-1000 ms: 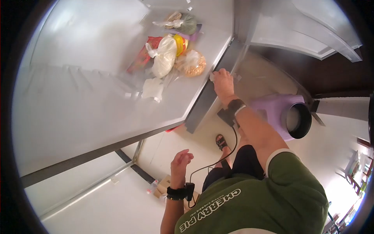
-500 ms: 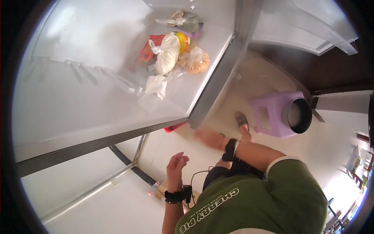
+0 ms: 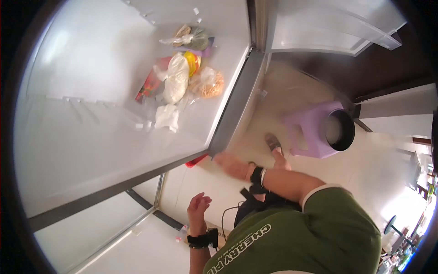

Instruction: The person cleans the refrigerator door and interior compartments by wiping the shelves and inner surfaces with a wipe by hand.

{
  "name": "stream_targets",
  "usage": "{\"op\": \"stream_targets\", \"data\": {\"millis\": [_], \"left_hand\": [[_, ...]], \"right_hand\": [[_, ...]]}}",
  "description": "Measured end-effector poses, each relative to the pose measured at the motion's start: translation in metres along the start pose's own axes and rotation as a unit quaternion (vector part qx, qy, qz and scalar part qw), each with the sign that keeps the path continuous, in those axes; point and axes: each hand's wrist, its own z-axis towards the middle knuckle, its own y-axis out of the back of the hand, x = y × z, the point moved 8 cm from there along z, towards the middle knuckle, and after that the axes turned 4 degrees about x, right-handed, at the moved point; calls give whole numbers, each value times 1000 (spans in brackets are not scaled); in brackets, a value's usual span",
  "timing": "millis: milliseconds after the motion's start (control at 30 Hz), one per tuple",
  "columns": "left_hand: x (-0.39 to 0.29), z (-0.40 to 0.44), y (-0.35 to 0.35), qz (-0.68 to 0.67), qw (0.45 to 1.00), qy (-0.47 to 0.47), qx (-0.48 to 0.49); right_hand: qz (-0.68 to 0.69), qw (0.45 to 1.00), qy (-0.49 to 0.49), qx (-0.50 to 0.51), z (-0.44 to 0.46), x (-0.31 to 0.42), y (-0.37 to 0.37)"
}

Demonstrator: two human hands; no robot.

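Observation:
My left hand (image 3: pixel 199 211) is raised in front of my body, its fingers loosely curled and slightly apart, with nothing in it. My right hand (image 3: pixel 232 165) reaches toward the lower corner of an open refrigerator compartment (image 3: pixel 114 137); it is blurred, fingers stretched out, and no object shows in it. Inside the compartment lie a knotted white plastic bag (image 3: pixel 176 78), a crumpled white bag (image 3: pixel 167 117), a clear bag of orange-tan pieces (image 3: pixel 211 83), a red packet (image 3: pixel 149 84), a yellow item (image 3: pixel 192 62) and a clear bag with dark green contents (image 3: pixel 198 39).
A lilac plastic stool (image 3: pixel 308 130) holds a black round pan (image 3: pixel 342 130) on the right. A refrigerator door with a shelf (image 3: pixel 337 27) stands open at the top right. Something red (image 3: pixel 196 160) sits low beside the compartment's corner. A foot in a dark sandal (image 3: pixel 273 142) is on the floor.
The view has shifted, so the compartment's contents appear lower and farther left. Both hands keep much the same pose, the right still beside the compartment's corner. Nothing has been picked up.

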Motion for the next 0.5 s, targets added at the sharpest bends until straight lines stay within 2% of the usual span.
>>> {"op": "stream_targets", "data": {"millis": [33, 67, 133, 200, 233, 267, 300, 333, 367, 433, 500], "left_hand": [[-4, 4, -1, 7, 1000, -1, -5], [-8, 7, -5, 7, 1000, -6, 2], [-15, 10, -7, 15, 1000, -8, 15], [-18, 15, -8, 31, 999, -7, 6], [-15, 18, -10, 31, 1000, -3, 2], [-12, 20, -12, 29, 1000, 3, -4], [-11, 22, -17, 30, 1000, 7, 1], [-13, 22, -23, 31, 999, 10, 4], [-14, 22, -28, 33, 999, 14, 6], [-18, 24, -38, 27, 999, 18, 4], [-18, 27, -45, 25, 1000, 14, 3]], "right_hand": [[-56, 997, 33, 33, -3, 12, -25], [-36, 988, 135, 68, -11, 36, -18], [107, 991, 56, 48, -5, 6, -3], [169, 973, -152, -28, 3, -34, 88], [187, 946, -232, -131, -3, -55, 134], [338, 855, -327, -218, -1, -118, 147], [296, 838, -345, -302, -3, -133, 200], [97, 881, -295, -357, 5, -145, 245], [-105, 883, -230, -395, 16, -144, 278], [-199, 869, -151, -427, 37, -149, 316], [-265, 869, -127, -398, 56, -159, 331]]}}
